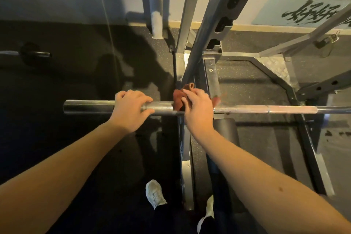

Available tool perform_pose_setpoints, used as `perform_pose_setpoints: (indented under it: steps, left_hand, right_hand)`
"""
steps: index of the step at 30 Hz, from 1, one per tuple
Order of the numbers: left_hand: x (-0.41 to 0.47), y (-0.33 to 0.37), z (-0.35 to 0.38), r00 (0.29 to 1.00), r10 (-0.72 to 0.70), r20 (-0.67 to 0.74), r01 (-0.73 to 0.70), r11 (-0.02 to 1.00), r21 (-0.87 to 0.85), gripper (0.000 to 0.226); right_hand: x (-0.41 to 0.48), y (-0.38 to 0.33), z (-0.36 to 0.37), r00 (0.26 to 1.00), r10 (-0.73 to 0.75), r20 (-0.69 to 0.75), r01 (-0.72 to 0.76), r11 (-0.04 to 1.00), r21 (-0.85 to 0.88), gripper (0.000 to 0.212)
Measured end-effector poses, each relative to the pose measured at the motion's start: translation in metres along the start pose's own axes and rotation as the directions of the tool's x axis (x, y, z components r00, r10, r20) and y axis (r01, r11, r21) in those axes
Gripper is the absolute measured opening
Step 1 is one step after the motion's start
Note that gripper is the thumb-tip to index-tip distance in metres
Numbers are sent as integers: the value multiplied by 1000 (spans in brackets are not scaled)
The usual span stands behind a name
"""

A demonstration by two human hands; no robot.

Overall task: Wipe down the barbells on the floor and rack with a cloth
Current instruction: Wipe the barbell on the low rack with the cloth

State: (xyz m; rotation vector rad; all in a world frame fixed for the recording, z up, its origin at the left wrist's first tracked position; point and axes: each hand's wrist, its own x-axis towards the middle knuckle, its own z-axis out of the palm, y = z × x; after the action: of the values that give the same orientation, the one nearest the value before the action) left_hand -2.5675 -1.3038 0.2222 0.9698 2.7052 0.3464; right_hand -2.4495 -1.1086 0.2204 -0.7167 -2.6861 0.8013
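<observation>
The barbell (247,109) is resting across the rack (275,57), the left hand (131,108) curling round its free end, the right hand (197,106) clamping the rust-red cloth (177,99) onto it beside the upright (212,30). Rubbing hard here, the bar may be rolling and trapping that hand against steel.

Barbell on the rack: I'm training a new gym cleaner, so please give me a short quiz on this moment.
1. True or false: the left hand holds the cloth.
2. The right hand presses the cloth against: A) the barbell B) the wall C) a shoe.
3. Fill in: a second bar lies on the floor at the far ____ of the view.
Key: 1 false, it grips the bare steel; 2 A; 3 left.
</observation>
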Motion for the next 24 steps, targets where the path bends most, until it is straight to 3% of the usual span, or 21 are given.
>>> perform_pose_setpoints:
  steps: [3,5,11,14,17,20,24]
  left_hand:
    - [-9,-10,-5,998,-65,-4,65,997,33,33]
    - [-14,-17,-11,993,-117,-15,118,992,47,31]
    - [-46,-75,-32,955,-284,-89,281,959,-46,32]
    - [-62,-94,-34,912,-387,-137,377,921,-94,36]
    - [-74,-106,-35,837,-518,-176,485,851,-201,49]
    - [-83,-117,-37,759,-629,-164,550,756,-354,61]
    - [-85,-129,-38,710,-688,-151,513,652,-559,39]
  right_hand:
    - [-24,-47,37,977,-173,122,165,984,69,33]
    - [-31,-64,51,951,-206,231,203,979,38,38]
    - [-12,-10,23,924,-156,350,270,913,-307,51]
    - [-12,-4,14,920,-110,376,255,896,-363,53]
    - [-16,-24,30,942,-25,336,161,910,-382,54]
    - [-20,-53,53,930,-60,362,191,921,-338,55]
    - [-17,-113,89,875,-177,450,312,917,-247,58]
